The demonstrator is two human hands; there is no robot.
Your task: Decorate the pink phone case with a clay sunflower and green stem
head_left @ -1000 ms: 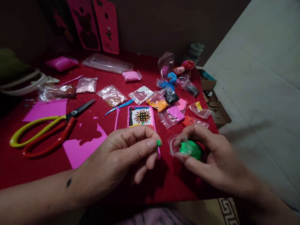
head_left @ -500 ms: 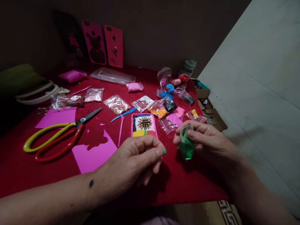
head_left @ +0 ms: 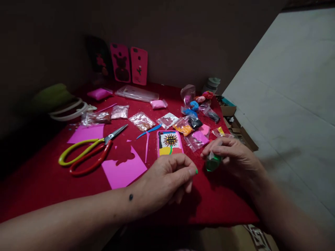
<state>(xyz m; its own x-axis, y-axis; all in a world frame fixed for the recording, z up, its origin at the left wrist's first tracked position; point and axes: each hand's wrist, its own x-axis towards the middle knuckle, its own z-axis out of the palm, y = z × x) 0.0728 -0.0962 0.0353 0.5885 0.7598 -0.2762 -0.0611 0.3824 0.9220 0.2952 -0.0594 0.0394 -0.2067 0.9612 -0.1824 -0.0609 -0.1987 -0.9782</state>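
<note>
My left hand [head_left: 172, 177] pinches a tiny bit of green clay [head_left: 196, 171] between thumb and forefinger. Just behind that hand lies a phone case [head_left: 164, 150] decorated with a clay sunflower on white, yellow and red patches; its near end is hidden by the hand. My right hand [head_left: 232, 153] is closed on a small clear bag of green clay [head_left: 213, 162], held over the red cloth to the right of the case. A pink modelling tool [head_left: 147, 146] and a blue modelling tool [head_left: 149, 131] rest left of the case.
Scissors [head_left: 104, 146] with yellow and red handles lie at left, beside cut pink sheets [head_left: 123, 170]. Several bags of coloured clay, such as an orange one [head_left: 184, 128], lie behind the case. Decorated phone cases [head_left: 139, 66] lean at the back. Cardboard boxes [head_left: 246, 137] sit beyond the right edge.
The view has shifted, so the table's things appear farther right and mostly lower. The green bag has tilted in my right hand. My left hand still pinches the green bit.
</note>
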